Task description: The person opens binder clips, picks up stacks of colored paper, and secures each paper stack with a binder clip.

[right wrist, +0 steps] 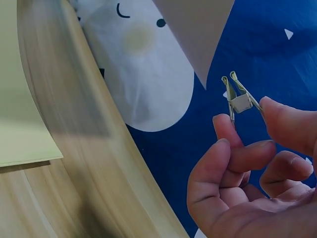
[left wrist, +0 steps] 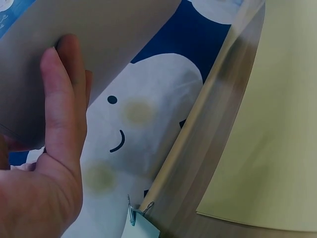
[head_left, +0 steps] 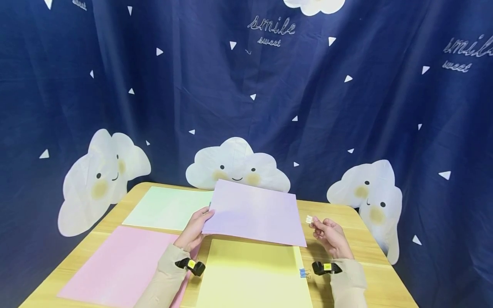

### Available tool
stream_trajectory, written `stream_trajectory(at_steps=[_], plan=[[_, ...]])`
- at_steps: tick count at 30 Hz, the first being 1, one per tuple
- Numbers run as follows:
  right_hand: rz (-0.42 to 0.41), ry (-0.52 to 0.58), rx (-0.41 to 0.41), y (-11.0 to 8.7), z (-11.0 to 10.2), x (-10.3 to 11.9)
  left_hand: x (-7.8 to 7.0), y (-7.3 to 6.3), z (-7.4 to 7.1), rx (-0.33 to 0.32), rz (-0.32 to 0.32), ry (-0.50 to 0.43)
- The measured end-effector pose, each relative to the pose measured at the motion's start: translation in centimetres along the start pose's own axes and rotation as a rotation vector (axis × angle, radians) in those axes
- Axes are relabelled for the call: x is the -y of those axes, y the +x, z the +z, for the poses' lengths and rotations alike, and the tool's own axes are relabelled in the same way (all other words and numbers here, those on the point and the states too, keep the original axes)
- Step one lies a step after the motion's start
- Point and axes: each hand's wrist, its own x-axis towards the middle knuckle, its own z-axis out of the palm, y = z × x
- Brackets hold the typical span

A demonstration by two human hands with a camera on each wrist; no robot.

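My left hand [head_left: 196, 229] grips the left edge of a pale purple stack of paper [head_left: 256, 214], thumb on top and fingers beneath. The paper is raised and tilted above the table. To its right, my right hand [head_left: 330, 236] pinches a small white binder clip [right wrist: 241, 102] between thumb and fingers by its wire handles. The clip's jaws are spread and face up, apart from the paper's right edge. Below the purple paper lies yellow paper [head_left: 256, 278], with a blue binder clip [head_left: 302, 273] on its right edge.
Pink paper [head_left: 119, 265] lies at the left of the wooden table [head_left: 369, 248]. Behind it is pale green paper [head_left: 169, 208]; a binder clip [left wrist: 133, 210] shows on pale paper in the left wrist view. A dark blue cloud-print curtain [head_left: 215, 94] hangs behind the table.
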Motion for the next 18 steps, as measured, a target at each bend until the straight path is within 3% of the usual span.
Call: stream_trajectory(at_steps=[18], plan=[[0.012,0.023,0.062,0.04,0.07,-0.17,-0.13,-0.16,0.09,0.051,-0.011,0.031]])
